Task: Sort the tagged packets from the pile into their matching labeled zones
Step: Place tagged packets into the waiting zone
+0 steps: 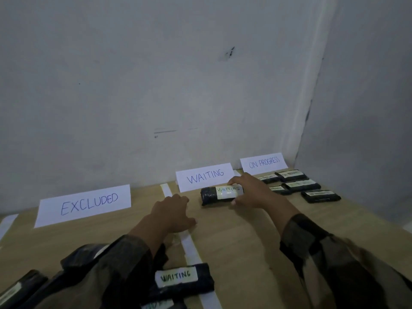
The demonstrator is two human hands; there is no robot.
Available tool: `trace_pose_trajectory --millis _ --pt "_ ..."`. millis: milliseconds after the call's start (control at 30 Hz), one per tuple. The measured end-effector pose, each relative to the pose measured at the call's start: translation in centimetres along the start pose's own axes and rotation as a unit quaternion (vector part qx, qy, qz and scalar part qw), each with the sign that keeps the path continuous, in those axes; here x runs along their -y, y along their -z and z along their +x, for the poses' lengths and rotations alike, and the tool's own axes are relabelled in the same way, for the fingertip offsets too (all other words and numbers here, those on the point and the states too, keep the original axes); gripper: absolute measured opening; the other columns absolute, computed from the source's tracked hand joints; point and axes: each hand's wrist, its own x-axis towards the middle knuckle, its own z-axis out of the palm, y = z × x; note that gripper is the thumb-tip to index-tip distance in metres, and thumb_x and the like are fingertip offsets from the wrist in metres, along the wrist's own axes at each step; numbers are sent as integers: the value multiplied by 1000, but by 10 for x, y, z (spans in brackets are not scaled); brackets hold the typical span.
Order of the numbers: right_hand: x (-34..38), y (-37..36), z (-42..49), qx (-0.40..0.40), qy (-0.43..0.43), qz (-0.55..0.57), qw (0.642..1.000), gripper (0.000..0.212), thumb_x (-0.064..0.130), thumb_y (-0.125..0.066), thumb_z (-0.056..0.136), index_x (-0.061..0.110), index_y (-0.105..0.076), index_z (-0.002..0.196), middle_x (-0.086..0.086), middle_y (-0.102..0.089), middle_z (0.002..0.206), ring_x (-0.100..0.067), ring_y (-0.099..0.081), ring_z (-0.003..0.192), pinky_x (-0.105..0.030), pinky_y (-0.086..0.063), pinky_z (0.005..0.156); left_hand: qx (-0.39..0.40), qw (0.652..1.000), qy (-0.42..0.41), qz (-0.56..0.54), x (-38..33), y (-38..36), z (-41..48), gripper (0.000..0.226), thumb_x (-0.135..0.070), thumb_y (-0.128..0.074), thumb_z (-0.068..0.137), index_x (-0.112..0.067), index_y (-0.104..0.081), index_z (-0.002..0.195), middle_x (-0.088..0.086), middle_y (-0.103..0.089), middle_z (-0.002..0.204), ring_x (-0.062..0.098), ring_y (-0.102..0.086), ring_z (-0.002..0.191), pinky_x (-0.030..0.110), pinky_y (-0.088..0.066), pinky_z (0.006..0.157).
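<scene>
A black packet tagged WAITING (211, 195) lies on the wooden table just in front of the WAITING sign (204, 176). My right hand (249, 190) grips its right end, fingers over the top and thumb under the near side. My left hand (172, 211) rests on the table over a white tape strip (189, 246), fingers curled loosely, holding nothing. The pile sits at the near edge: another WAITING packet (180, 281) on top, more black packets (20, 288) partly hidden by my left sleeve.
An EXCLUDED sign (85, 204) leans on the wall at left. The ON PROGRESS sign (263, 162) stands at right with several black packets (301, 186) before it. Walls close the back and right. The table's right edge (379, 221) runs diagonally.
</scene>
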Motion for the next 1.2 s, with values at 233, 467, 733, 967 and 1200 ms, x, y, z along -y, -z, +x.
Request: trace_pose_trajectory --millis 233,467,733,967,1200 --pt "7 -18 36 17 13 12 1000 59 36 -77 73 34 -50 126 1 -47 126 -19 -47 117 -28 -36 83 23 999 36 0 15 -16 14 68 -62 -51 83 -19 -40 135 4 -40 137 25 -42 125 41 -39 100" --pt "7 -22 47 30 10 23 999 61 33 -76 75 34 -48 129 1 -48 130 -20 -47 117 -29 -37 84 12 1000 24 -4 18 -20 11 66 -63 -45 85 -19 -40 135 3 -39 137 23 -41 125 43 -38 101" --pt "11 -20 46 48 24 -37 998 65 34 -71 81 35 -40 138 1 -41 142 -21 -44 126 -34 -37 98 25 999 24 -25 12 -16 7 66 -63 -47 85 -20 -41 134 3 -40 136 22 -42 123 40 -39 99" --pt "29 -13 24 6 34 -46 998 80 34 -72 80 31 -26 146 0 -33 150 -20 -30 138 -45 -21 114 2 999 16 -40 17 0 -10 71 -59 -50 86 -18 -33 142 4 -32 147 24 -35 133 44 -35 106" --pt "69 -1 -46 -47 107 -13 993 51 40 -63 84 36 -44 131 11 -42 140 -10 -38 131 -46 -12 117 -17 997 -44 -60 24 34 -63 73 -54 -51 89 -21 -23 148 1 -22 156 21 -24 142 39 -28 113"
